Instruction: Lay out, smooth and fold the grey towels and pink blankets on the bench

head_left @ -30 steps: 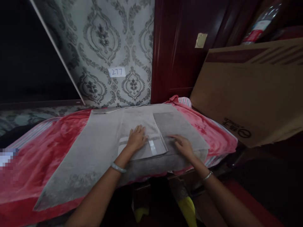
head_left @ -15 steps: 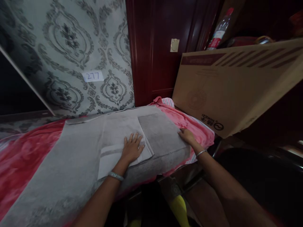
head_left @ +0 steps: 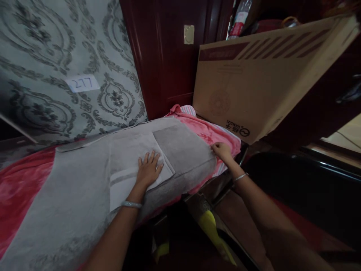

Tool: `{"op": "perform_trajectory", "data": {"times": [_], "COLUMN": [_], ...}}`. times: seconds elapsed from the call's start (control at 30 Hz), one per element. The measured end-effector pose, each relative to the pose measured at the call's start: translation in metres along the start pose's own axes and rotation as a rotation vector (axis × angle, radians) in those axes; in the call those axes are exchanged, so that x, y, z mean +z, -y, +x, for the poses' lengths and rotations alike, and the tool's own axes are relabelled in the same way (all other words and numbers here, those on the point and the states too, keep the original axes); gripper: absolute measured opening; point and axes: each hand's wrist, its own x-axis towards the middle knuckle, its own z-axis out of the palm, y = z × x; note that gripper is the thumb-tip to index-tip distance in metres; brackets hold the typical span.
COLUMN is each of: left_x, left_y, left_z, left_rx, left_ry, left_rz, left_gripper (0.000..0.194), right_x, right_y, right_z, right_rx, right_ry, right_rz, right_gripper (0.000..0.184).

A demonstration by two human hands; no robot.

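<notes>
Atop the folded grey cloth [head_left: 125, 156], the left hand [head_left: 149, 170] lies flat.

We wear one broad, pale-grey bangle [head_left: 131, 204], left wrist, and one slim, silver-coloured bracelet [head_left: 240, 177], right wrist; both forearms [head_left: 115, 235] are bare.

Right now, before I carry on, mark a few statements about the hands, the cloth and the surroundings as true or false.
1. The left hand is spread on the folded pale fabric. True.
2. The right hand is spread there too. False: its fingertips are at the right edge of the grey cloth.
3. The grey cloth lies over the red blanket. True.
4. The white card on the wall reads 277. True.
5. The bottle lies on the blanket. False: it shows above the cardboard box.
</notes>
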Motion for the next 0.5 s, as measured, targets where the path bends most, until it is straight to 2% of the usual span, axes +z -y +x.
{"op": "perform_trajectory", "data": {"times": [0.1, 0.23, 0.37, 0.5], "left_x": [-0.002, -0.003, -0.004, -0.003], "left_y": [-0.002, -0.003, -0.003, -0.003], "left_z": [0.001, 0.002, 0.002, 0.0], "left_rx": [-0.006, -0.014, -0.013, -0.011], "left_ry": [0.019, 0.029, 0.03, -0.002], "left_rz": [0.014, 0.018, 0.02, 0.015], "left_gripper": [0.063, 0.063, 0.062, 0.061], "right_x": [0.002, 0.012, 0.017, 0.019], "right_y": [-0.02, -0.032, -0.028, -0.018], "right_z": [-0.039, -0.07, -0.072, -0.063], "right_rx": [0.105, 0.222, 0.279, 0.301], "right_ry": [0.083, 0.138, 0.132, 0.119], "right_rz": [0.181, 0.437, 0.664, 0.774], "right_gripper": [0.024, 0.012, 0.012, 0.015]}}
